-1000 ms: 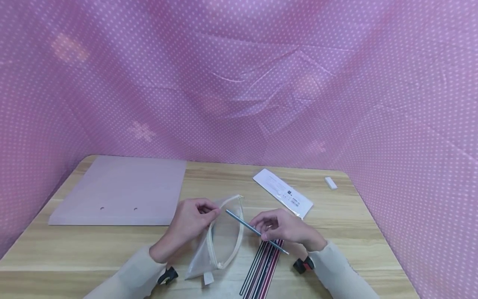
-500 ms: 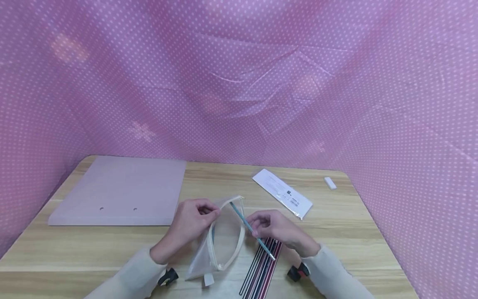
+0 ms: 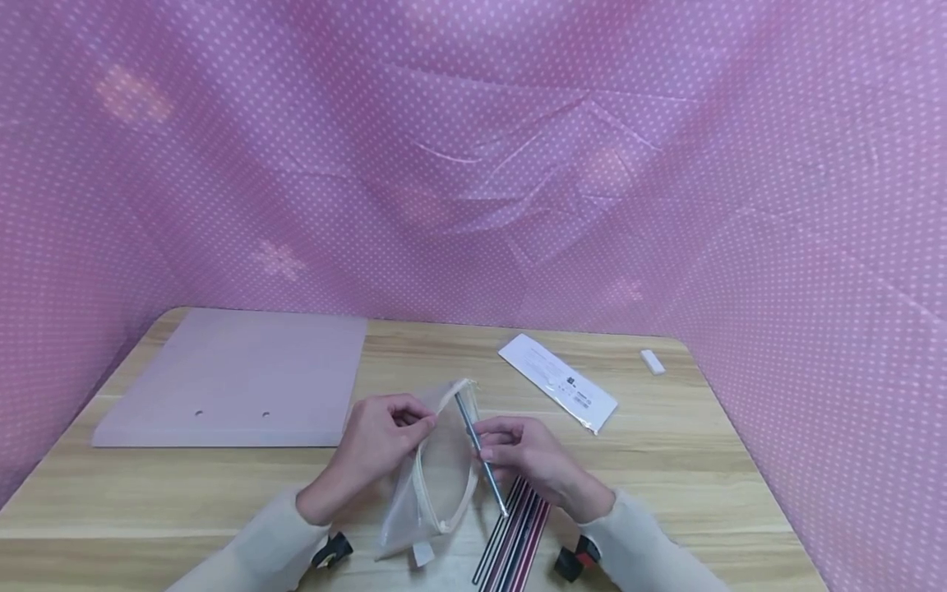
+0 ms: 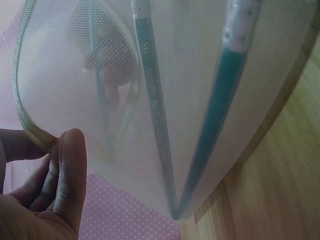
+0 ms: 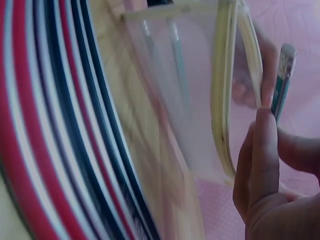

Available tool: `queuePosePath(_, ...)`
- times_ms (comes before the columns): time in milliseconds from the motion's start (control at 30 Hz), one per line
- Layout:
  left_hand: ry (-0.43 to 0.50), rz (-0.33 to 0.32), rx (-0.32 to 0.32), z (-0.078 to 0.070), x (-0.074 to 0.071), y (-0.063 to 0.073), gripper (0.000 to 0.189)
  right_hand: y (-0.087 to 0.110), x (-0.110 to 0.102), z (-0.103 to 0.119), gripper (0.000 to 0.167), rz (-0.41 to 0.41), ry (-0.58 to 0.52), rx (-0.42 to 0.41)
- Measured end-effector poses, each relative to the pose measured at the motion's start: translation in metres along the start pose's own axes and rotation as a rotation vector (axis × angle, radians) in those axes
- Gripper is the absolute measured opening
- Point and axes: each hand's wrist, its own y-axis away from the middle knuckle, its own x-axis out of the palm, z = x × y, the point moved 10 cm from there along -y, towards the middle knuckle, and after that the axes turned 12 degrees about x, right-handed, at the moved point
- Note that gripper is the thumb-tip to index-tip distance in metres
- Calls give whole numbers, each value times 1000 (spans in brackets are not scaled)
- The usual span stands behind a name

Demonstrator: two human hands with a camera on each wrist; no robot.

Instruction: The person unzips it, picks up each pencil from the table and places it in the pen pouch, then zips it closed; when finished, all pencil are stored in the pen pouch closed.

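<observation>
A pale mesh zip pouch (image 3: pixel 403 514) stands with its mouth spread on the table. My left hand (image 3: pixel 381 440) pinches the left side of its zipped rim between thumb and fingers. My right hand (image 3: pixel 528 456) holds a teal pencil (image 3: pixel 490 473) slantwise, its far end at the pouch's mouth and its eraser end toward me. In the left wrist view, one pencil (image 4: pixel 155 90) and another pencil (image 4: pixel 215 105) show through the mesh inside the pouch. The right wrist view shows the held pencil's eraser end (image 5: pixel 286 60) above my fingertips (image 5: pixel 266 125).
Long thin red, white and dark striped sticks (image 3: pixel 510 547) lie side by side below my right hand. A large pale pink folder (image 3: pixel 244 370) lies at the left. Farther back are a white flat packet (image 3: pixel 558 382) and a white eraser (image 3: pixel 653 362). Pink dotted cloth (image 3: pixel 473 205) encloses the table.
My right hand has moved left with the pencil, which has turned steeper, its far end now at the pouch's mouth. The pouch has shifted slightly; my left hand keeps its pinch.
</observation>
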Motion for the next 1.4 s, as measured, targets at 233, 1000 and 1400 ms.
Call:
queuePosePath(233,14,2,4,0,2,1,3,-4,14,3,50,7,-35,-10)
queuePosePath(1000,52,39,6,2,9,3,6,-15,35,-9,47,-50,20,29)
queuePosePath(1400,38,33,9,1,7,2,5,-17,28,-12,45,-174,89,6)
